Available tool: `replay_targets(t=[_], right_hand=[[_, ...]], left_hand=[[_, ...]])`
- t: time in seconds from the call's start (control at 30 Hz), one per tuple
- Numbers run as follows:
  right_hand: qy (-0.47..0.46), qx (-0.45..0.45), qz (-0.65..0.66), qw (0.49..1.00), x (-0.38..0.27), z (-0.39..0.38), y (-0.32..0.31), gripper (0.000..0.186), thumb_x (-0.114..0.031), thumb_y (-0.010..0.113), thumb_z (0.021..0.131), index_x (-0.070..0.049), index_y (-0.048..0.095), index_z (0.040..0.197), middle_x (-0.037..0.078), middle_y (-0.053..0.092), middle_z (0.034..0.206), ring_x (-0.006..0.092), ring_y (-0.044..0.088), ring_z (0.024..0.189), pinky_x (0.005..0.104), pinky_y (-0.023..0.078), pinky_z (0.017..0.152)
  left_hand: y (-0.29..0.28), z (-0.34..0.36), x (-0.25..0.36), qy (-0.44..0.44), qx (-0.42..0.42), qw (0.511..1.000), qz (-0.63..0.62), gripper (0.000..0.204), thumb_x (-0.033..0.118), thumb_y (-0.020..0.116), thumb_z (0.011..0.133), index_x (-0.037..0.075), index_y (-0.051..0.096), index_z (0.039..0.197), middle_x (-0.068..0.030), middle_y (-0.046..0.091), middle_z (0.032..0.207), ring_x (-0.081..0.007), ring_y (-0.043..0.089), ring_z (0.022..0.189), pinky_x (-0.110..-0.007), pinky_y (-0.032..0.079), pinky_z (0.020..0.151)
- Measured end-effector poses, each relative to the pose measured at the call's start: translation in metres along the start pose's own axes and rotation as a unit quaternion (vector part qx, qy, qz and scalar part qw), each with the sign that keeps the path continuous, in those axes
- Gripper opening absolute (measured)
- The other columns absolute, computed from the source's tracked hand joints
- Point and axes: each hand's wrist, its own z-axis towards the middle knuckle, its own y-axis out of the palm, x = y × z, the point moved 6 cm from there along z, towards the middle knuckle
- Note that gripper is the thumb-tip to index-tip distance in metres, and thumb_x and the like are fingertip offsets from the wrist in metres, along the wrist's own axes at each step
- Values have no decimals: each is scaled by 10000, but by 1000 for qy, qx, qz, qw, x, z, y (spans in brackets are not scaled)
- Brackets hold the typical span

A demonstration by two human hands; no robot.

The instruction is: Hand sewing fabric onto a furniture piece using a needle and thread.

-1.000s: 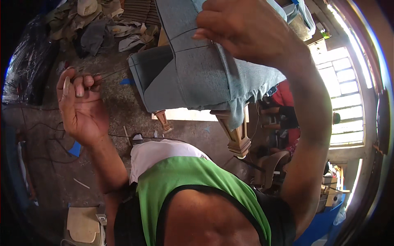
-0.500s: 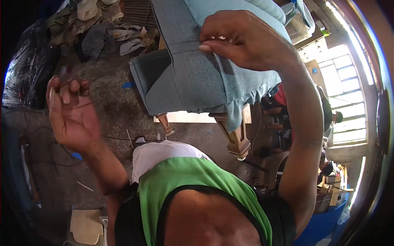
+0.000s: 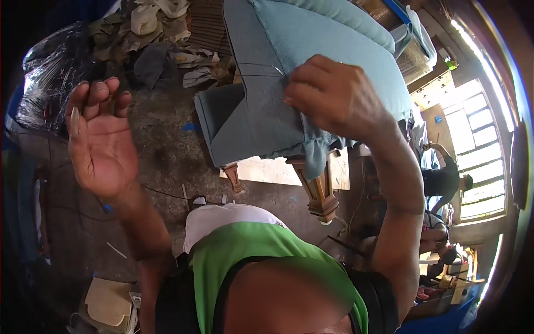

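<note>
A piece of furniture in blue-grey upholstery fabric (image 3: 267,111) lies tilted before me, with a padded light-blue cushion (image 3: 328,44) along its far side. Over its seam my right hand (image 3: 339,97) is closed, fingers curled down close to the cloth; whatever they grip is hidden. Just left of those fingertips a small shiny needle-like piece (image 3: 278,70) shows on the fabric, and a dark thread (image 3: 256,64) runs across the cloth there. Off to the left, my left hand (image 3: 105,145) is raised, palm toward me, fingers loosely apart and holding nothing visible.
Carved wooden legs (image 3: 316,195) stick out beneath the upholstery. Scrap cloth (image 3: 161,55) is heaped at the back left, beside a plastic-wrapped black bundle (image 3: 50,78). On the right, other people (image 3: 445,178) are near a bright window. A pale board (image 3: 108,300) lies at lower left.
My right hand has shifted slightly down and right, its pinch turned into curled fingers, uncovering the shiny piece. The left hand's fingers have straightened upward. The view has shifted a little.
</note>
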Motion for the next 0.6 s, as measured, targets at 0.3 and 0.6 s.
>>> replay_targets(t=[0.3,0.6], right_hand=[[36,85,202,975,16,-5,-14,157,-187,670,944,-36,639,913,96,642,830,205,666,735,336,539,577],[76,-11,169,983,41,41,11,211,-269,680,945,-64,719,979,122,692,892,284,680,753,415,533,714]], left_hand=[[-3,-5,-6,-10,25,1000,-7,473,248,355,1051,-15,442,1435,-169,603,1326,-301,537,1287,-451,422,1051],[-6,-1,-8,-15,21,999,-40,472,236,345,1051,-33,445,1425,-192,599,1323,-327,545,1277,-456,429,1060]])
